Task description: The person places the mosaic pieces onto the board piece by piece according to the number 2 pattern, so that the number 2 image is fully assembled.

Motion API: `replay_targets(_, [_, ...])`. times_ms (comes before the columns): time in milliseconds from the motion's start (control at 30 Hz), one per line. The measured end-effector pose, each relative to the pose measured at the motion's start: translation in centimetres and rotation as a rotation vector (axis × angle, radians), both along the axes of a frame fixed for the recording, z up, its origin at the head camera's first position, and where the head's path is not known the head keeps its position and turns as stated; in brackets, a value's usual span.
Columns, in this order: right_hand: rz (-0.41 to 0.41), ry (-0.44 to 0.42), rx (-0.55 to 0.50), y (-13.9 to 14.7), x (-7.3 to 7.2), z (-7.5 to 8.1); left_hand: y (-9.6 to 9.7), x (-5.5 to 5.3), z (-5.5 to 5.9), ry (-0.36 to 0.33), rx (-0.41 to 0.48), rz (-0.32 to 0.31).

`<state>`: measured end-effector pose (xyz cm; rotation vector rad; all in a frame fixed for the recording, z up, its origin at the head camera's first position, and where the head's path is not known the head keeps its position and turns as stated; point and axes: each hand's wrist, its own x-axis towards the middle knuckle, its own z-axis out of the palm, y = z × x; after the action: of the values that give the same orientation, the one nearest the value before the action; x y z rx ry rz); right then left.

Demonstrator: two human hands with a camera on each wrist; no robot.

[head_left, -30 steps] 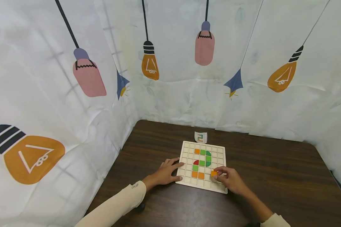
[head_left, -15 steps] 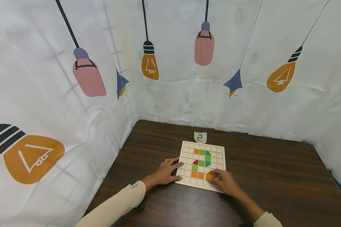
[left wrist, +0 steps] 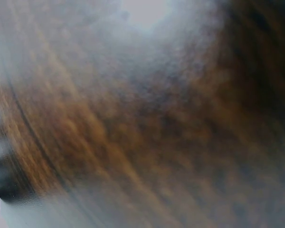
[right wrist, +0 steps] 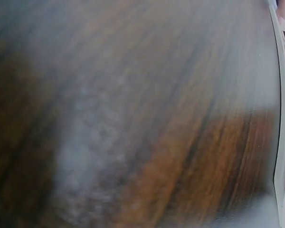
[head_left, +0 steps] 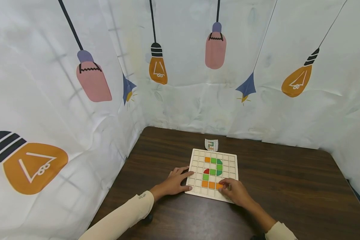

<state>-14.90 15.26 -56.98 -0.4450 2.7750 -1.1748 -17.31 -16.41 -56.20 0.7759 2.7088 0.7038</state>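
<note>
A pale wooden grid board (head_left: pixel 195 163) lies on the brown table in the head view, bearing orange, green and red tiles. My left hand (head_left: pixel 174 181) has its fingers spread, the fingertips and thumb resting at the board's left edge. Thumb and fingers of my right hand (head_left: pixel 237 191) pinch an orange square tile (head_left: pixel 219 186) in the lower part of the grid, beside two other orange squares (head_left: pixel 208 184). Above this row come a green square (head_left: pixel 205 177), a red quarter-round tile (head_left: pixel 206 171) and several more green tiles. The right wrist view catches only the board's edge (right wrist: pixel 279 95).
Behind the board lies a small printed pattern card (head_left: pixel 211 145) with a grid and coloured shapes. White curtains (head_left: pixel 183 106) with lamp drawings stand along the table's back and left sides. Dark brown tabletop (head_left: pixel 288 180) extends to the right.
My right hand has moved left across the board with the orange square tile, bringing it up beside the two orange squares. The left hand has stayed at the board's edge.
</note>
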Motion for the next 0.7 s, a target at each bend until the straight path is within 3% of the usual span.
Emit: replay_targets(700, [-0.001, 0.061, 0.032, -0.04, 0.12, 0.45, -0.05, -0.18, -0.03, 0.001, -0.011, -0.018])
